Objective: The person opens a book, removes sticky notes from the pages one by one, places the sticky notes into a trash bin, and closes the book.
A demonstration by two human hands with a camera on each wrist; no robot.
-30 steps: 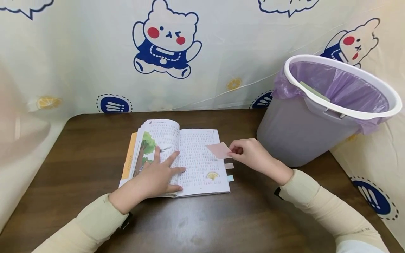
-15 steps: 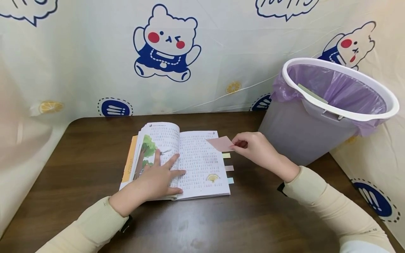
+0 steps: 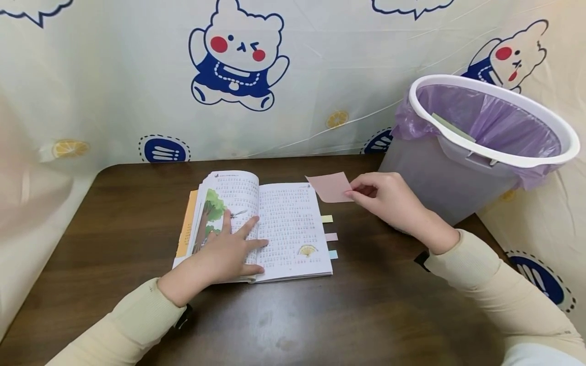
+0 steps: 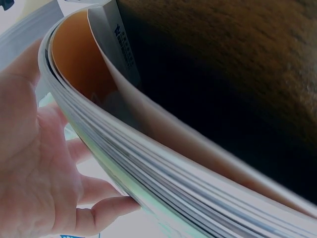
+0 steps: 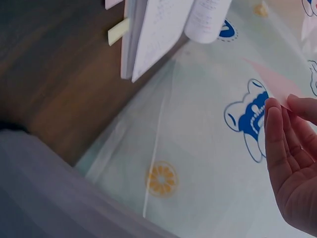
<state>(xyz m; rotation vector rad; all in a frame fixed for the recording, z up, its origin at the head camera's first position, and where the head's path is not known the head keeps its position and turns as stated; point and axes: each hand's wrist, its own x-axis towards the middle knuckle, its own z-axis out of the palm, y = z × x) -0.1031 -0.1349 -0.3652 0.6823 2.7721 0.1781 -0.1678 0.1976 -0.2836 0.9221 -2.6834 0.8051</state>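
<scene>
An open book (image 3: 290, 218) with printed text lies on the dark wooden table. My left hand (image 3: 224, 254) rests with spread fingers on its left page, near the fold. In the left wrist view the left hand (image 4: 44, 163) lies along the thick stack of pages (image 4: 148, 158). Between thumb and fingers my right hand (image 3: 389, 198) pinches a pink sticky note (image 3: 330, 188) by its right edge, beside the book's upper right corner. The right wrist view shows the pink sheet (image 5: 277, 84) held at the right hand's (image 5: 297, 158) fingertips. Yellow (image 3: 327, 219), pink (image 3: 331, 237) and blue tabs (image 3: 333, 254) stick out from the book's right edge.
A grey trash bin (image 3: 426, 173) with a purple liner (image 3: 508, 122) stands at the right, close behind the right hand. Something green (image 3: 453, 127) shows inside it. Patterned cloth (image 3: 320, 66) hangs behind the table (image 3: 114, 218).
My right hand has carried the pink sticky note up and to the right, off the page, and the yellow tab has come into view. The left hand stays on the book.
</scene>
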